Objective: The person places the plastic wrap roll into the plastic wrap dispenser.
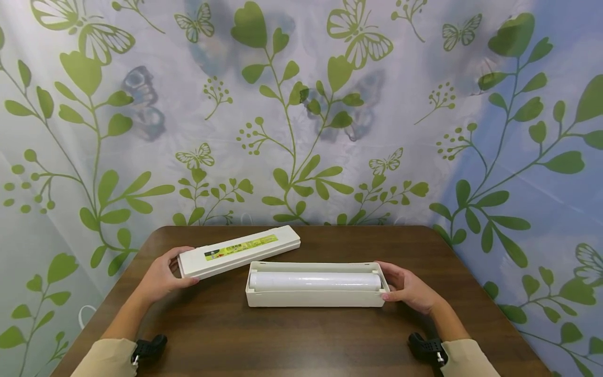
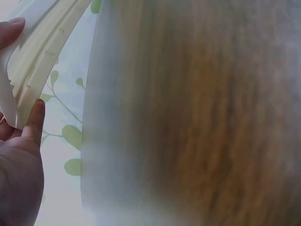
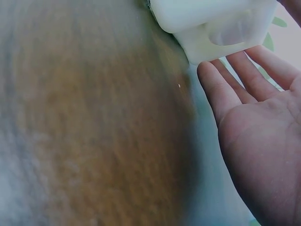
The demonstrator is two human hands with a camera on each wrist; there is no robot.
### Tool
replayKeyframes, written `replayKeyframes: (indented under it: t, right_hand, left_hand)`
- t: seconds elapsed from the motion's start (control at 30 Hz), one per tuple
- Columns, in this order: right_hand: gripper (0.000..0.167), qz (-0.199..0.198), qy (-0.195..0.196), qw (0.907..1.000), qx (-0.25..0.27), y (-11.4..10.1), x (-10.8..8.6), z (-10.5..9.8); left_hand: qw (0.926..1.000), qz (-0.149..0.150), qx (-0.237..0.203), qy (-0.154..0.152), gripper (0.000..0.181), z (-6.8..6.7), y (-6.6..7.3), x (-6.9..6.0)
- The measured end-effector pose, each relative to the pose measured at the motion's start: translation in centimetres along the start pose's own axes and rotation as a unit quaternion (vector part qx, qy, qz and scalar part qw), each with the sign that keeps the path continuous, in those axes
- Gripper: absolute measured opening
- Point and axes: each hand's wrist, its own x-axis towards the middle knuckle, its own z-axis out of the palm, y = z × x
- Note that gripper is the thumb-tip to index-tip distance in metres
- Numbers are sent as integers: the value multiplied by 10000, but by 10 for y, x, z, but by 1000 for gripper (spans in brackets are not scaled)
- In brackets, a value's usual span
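Note:
My left hand (image 1: 162, 275) grips the left end of a long white lid (image 1: 285, 238) with a yellow-green label, held at a slant with its right end farther back. In the left wrist view, the hollow underside of the lid (image 2: 44, 54) shows between thumb and fingers. A white cling film dispenser box (image 1: 315, 300) lies uncovered on the table, a white roll of film (image 1: 315, 281) inside it. At its right end my right hand (image 1: 412, 289) holds the box, thumb at the front corner and fingers behind. The right wrist view shows fingers at the box's end wall (image 3: 197, 47).
The brown wooden table (image 1: 292, 340) has rounded far corners. Behind it hangs a pale curtain (image 1: 301, 131) printed with green leaves and butterflies. A black strap mount (image 1: 151, 346) sits at the left wrist, another black mount (image 1: 425, 346) at the right.

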Motion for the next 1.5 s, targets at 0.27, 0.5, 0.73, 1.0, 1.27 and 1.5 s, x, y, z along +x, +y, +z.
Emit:
replayKeyframes:
  t: [0.27, 0.5, 0.73, 1.0, 1.27, 1.5]
  right_hand:
    - [85, 37, 54, 10000, -36, 0, 0, 1]
    - [85, -3, 106, 9999, -7, 0, -1, 2]
    - [87, -10, 173, 9998, -62, -3, 0, 4]
    - [91, 43, 260, 9995, -187, -9, 0, 5]
    - [89, -16, 438, 9975, -562, -12, 3, 6]
    - [86, -301, 789, 9910, -1034, -22, 9, 12]
  left_hand:
    - [9992, 37, -387, 72, 73, 3, 2, -1]
    - [9978, 165, -632, 141, 71, 5, 7, 0]
    - [9952, 285, -910, 221, 71, 8, 14, 2]
    - [9906, 424, -1294, 147, 71, 11, 20, 3]
    - [9889, 476, -1403, 101, 72, 17, 28, 4]
    - [9857, 552, -1593, 20, 73, 22, 31, 4]
